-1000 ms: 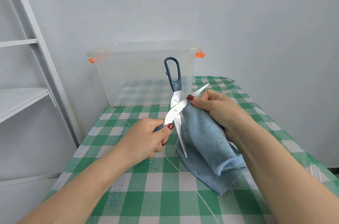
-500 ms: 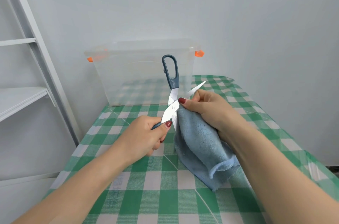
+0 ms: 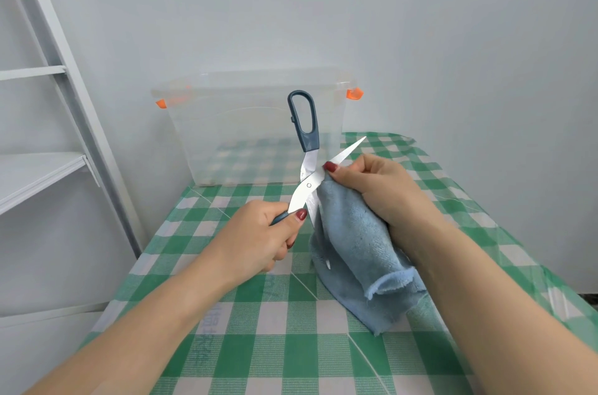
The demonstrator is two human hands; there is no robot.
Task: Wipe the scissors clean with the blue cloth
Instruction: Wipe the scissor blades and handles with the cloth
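Note:
The scissors (image 3: 305,182) are spread wide open above the table, with dark blue handles and bright steel blades. My left hand (image 3: 259,237) grips the lower handle, and the other handle loop stands up free. My right hand (image 3: 377,187) holds the blue cloth (image 3: 356,246) and pinches it against the blade that points up to the right, just past the pivot. The second blade runs downward and its tip shows against the hanging cloth. The cloth's lower end drapes onto the green checked tablecloth (image 3: 259,346).
A clear plastic storage box (image 3: 246,136) with orange clips stands at the table's far end, right behind the scissors. A white shelf unit (image 3: 48,142) stands left of the table. A pale wall runs behind and to the right.
My right hand with the cloth slid down the blade toward the pivot, then back up a little. The scissors rose slightly and stay spread open.

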